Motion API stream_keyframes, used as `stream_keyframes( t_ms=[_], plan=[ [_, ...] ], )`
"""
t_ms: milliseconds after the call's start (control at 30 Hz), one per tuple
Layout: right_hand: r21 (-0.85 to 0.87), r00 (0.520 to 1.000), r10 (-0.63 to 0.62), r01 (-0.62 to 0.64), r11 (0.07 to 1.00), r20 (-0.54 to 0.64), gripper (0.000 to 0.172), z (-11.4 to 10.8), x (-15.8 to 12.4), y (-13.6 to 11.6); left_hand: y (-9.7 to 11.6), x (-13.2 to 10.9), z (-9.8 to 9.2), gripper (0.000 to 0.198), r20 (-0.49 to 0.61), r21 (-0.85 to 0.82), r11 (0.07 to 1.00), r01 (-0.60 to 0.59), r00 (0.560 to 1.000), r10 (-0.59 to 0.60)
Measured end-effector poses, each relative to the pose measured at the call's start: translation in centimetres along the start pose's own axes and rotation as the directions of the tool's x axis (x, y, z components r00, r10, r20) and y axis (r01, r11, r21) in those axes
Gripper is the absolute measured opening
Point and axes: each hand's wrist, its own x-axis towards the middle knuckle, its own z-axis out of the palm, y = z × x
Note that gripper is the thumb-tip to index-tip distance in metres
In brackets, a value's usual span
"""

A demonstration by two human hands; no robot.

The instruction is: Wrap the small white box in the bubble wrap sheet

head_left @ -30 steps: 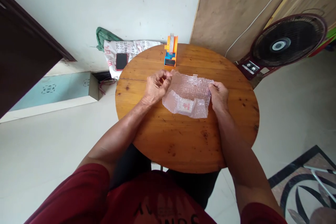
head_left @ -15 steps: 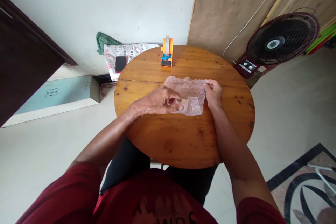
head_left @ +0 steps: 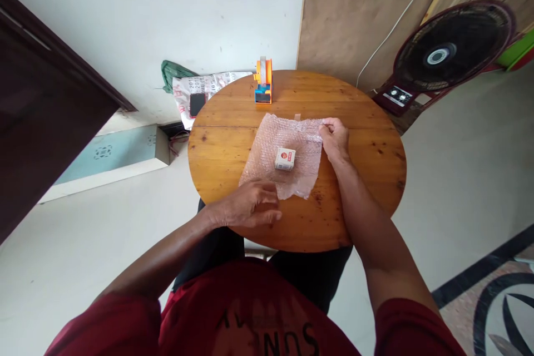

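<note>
Dark red short-sleeved shirt, black lettering on its front, dark trousers

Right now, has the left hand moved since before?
Yes. The left hand has moved toward the near edge of the round wooden table, farther from the orange tape dispenser.

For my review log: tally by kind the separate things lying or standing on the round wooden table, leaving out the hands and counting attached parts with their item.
Bubble wrap sheet: 1
Small box: 1
Tape dispenser: 1
Total: 3
</note>
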Motion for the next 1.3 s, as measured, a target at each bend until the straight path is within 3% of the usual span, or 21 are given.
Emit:
stream_keyframes(
  t_ms=[133, 233, 467, 567, 700, 833, 1033, 1167, 1300],
  plan=[
    [-0.124, 0.996, -0.093, 0.094, 0.988, 0.013, 0.022, -0.1, 0.2, 0.4, -0.2, 0.9, 0.0, 0.039, -0.227, -0.209, 0.971, 0.116, 0.960, -0.163],
    [-0.163, 0.996, -0.091, 0.092, 0.982, 0.011, 0.024, -0.3, 0.3, 0.3, -0.8, 1.8, 0.9, 0.031, -0.334, -0.175, 0.974, 0.145, 0.922, -0.197],
    [-0.302, 0.996, -0.073, 0.083, 0.950, 0.043, 0.024, -0.9, 0.0, -0.8, -1.6, 3.2, 3.8, 0.028, -0.303, 0.153, 0.954, 0.256, 0.931, -0.201],
    [-0.363, 0.996, -0.054, 0.075, 0.929, 0.066, 0.023, -1.0, -0.2, -1.4, -0.8, 3.5, 4.2, 0.027, -0.260, 0.351, 0.889, 0.295, 0.942, -0.210],
    [-0.412, 0.996, -0.045, 0.071, 0.908, 0.073, 0.020, -1.2, -0.5, -2.0, 0.0, 3.8, 4.2, 0.033, -0.253, 0.476, 0.838, 0.267, 0.954, -0.160],
    [-0.438, 0.996, -0.040, 0.068, 0.897, 0.074, 0.019, -1.4, -0.5, -2.3, -0.2, 3.8, 4.7, 0.030, -0.335, 0.472, 0.845, 0.252, 0.938, -0.093],
    [-0.492, 0.995, -0.015, 0.064, 0.868, 0.101, 0.022, -1.5, -0.6, -2.5, -0.9, 3.3, 5.5, 0.023, -0.521, 0.294, 0.903, 0.313, 0.844, -0.123],
    [-0.499, 0.994, -0.006, 0.061, 0.864, 0.111, 0.023, -1.6, -0.6, -2.5, -0.9, 3.2, 5.8, 0.039, -0.535, 0.286, 0.902, 0.323, 0.835, -0.130],
    [-0.502, 0.994, -0.001, 0.056, 0.863, 0.109, 0.021, -1.7, -0.6, -2.6, -0.9, 3.0, 6.1, 0.038, -0.565, 0.268, 0.894, 0.358, 0.810, -0.155]
  ],
)
